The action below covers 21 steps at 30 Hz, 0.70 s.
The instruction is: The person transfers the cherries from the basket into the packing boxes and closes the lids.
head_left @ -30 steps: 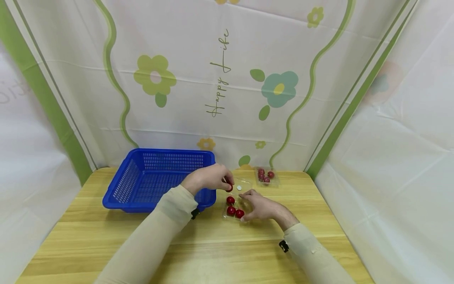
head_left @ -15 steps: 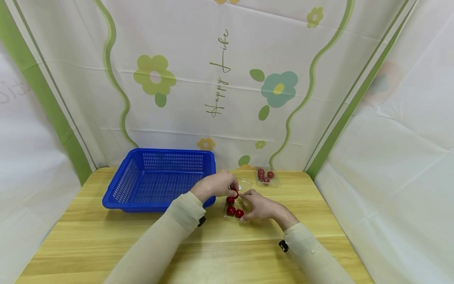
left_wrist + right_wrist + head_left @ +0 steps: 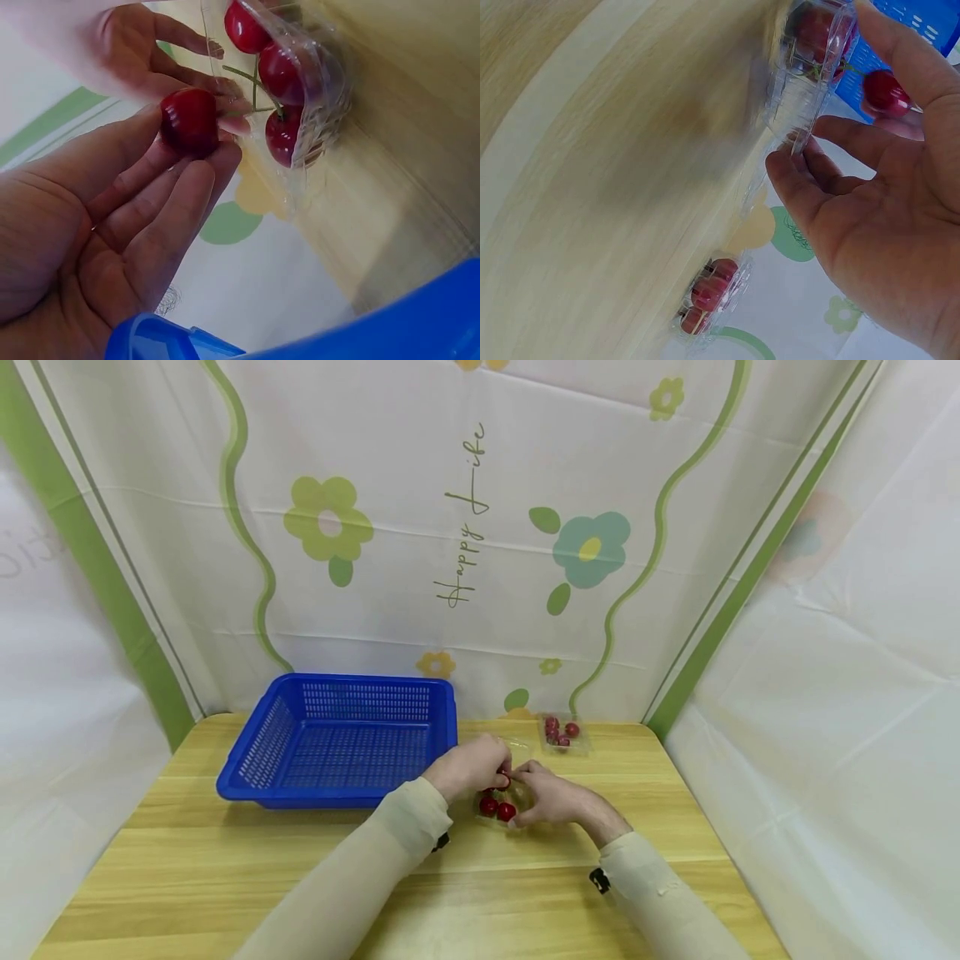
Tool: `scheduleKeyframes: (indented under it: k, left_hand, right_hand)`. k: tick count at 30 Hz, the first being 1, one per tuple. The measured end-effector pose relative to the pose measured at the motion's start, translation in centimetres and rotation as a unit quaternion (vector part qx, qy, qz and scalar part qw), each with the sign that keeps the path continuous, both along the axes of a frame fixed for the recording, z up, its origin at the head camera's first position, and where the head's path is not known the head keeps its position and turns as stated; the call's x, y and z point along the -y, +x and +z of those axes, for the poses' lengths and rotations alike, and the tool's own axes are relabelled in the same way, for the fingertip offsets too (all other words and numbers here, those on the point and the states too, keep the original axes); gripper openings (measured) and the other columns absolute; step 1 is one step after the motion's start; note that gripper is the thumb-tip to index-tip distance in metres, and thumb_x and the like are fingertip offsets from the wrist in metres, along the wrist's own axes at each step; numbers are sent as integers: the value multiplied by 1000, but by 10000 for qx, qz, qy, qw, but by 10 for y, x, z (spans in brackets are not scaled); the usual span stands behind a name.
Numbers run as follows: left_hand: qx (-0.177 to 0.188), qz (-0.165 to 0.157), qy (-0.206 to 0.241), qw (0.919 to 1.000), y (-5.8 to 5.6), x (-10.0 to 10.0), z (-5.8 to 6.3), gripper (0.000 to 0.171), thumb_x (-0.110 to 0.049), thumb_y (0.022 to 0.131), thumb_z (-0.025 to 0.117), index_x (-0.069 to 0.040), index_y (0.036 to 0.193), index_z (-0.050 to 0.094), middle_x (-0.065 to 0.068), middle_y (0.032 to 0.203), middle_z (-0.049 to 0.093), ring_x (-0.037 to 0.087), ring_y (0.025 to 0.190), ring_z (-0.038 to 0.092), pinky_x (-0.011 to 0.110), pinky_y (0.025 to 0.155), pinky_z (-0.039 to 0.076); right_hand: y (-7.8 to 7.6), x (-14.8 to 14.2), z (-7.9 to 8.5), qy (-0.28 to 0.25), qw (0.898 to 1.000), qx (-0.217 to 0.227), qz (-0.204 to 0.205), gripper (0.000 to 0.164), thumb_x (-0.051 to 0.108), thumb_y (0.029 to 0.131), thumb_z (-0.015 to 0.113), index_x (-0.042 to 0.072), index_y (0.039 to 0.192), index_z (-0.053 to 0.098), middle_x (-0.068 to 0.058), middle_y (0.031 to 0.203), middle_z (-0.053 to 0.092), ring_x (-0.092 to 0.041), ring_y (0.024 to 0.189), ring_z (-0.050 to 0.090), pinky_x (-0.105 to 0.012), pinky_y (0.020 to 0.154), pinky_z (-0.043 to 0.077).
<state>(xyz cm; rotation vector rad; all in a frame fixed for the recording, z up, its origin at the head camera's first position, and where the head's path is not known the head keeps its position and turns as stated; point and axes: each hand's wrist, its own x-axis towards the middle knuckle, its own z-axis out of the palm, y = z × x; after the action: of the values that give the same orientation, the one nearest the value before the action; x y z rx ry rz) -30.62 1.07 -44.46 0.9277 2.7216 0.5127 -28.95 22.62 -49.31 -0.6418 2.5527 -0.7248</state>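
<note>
My left hand (image 3: 471, 767) pinches a glossy dark-red cherry (image 3: 190, 122) between thumb and fingertips, right over a clear plastic box (image 3: 799, 105). A thin green stem runs from this cherry towards the box. Three more cherries (image 3: 285, 71) with green stems sit inside; in the head view the left hand partly covers the farther ones. My right hand (image 3: 555, 797) grips the box at its right side, thumb at the near end and fingers at the rim farther back. Behind the hands the raised clear lid (image 3: 519, 745) shows in part.
A blue slotted basket (image 3: 258, 752) stands left of the box, its right rim close to the left hand. At the back right of the wooden table (image 3: 480, 893) lies another clear box (image 3: 584, 745) with several cherries. A printed curtain (image 3: 397, 568) hangs behind.
My left hand has brought the cherry to the right and down, from beside the lid to over the box. The right hand keeps its place on the box.
</note>
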Motion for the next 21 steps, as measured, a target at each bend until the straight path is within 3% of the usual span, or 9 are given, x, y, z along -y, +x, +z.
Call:
scheduleKeyframes:
  k: [7, 11, 14, 17, 18, 21]
  left_hand:
    - [-477, -101, -174, 9987, 11, 1, 5, 16, -16, 112, 82, -4, 122, 88, 8, 112, 88, 11, 82, 69, 25, 78, 66]
    - [-908, -383, -271, 9948, 29, 2, 7, 23, -20, 113, 82, -5, 130, 86, 6, 112, 88, 7, 81, 68, 20, 74, 61]
    - [-1106, -532, -253, 9921, 44, 5, 5, 19, -20, 114, 81, -6, 126, 86, 3, 106, 87, 5, 76, 65, 17, 68, 56]
    - [-1307, -653, -176, 9891, 60, 9, 0, 10, -19, 114, 81, -10, 114, 85, 0, 101, 85, 4, 76, 65, 17, 67, 57]
    - [-1497, -718, -167, 9860, 59, 11, -14, 13, -23, 115, 79, -12, 113, 85, -1, 103, 85, 4, 79, 67, 18, 70, 59]
    - [-1763, -802, -238, 9808, 70, 16, -20, 11, -24, 113, 81, -15, 109, 84, -3, 104, 85, 5, 85, 72, 22, 75, 64]
  right_hand:
    - [2, -2, 1, 28, 10000, 9, -75, 98, 28, 95, 101, -4, 173, 51, -26, 170, 52, -48, 161, 53, -67, 139, 45]
    - [2, -3, 0, -91, 9999, 50, -70, 93, 24, 96, 100, -6, 170, 54, -25, 168, 54, -47, 159, 54, -67, 138, 45]
    - [0, -4, -1, -187, 9998, 74, -43, 90, 21, 96, 100, -6, 169, 55, -25, 167, 55, -46, 158, 54, -68, 138, 45]
    - [0, -4, -2, -164, 9999, 31, 0, 94, 22, 96, 100, -5, 172, 52, -25, 167, 54, -46, 157, 55, -68, 136, 47]
    - [0, -4, -2, -149, 9999, 34, -11, 96, 23, 96, 100, -4, 174, 50, -25, 168, 54, -46, 158, 55, -67, 136, 47]
    - [1, -4, -2, -67, 10000, -21, -20, 100, 25, 95, 100, -2, 176, 48, -26, 168, 53, -47, 158, 55, -69, 135, 48]
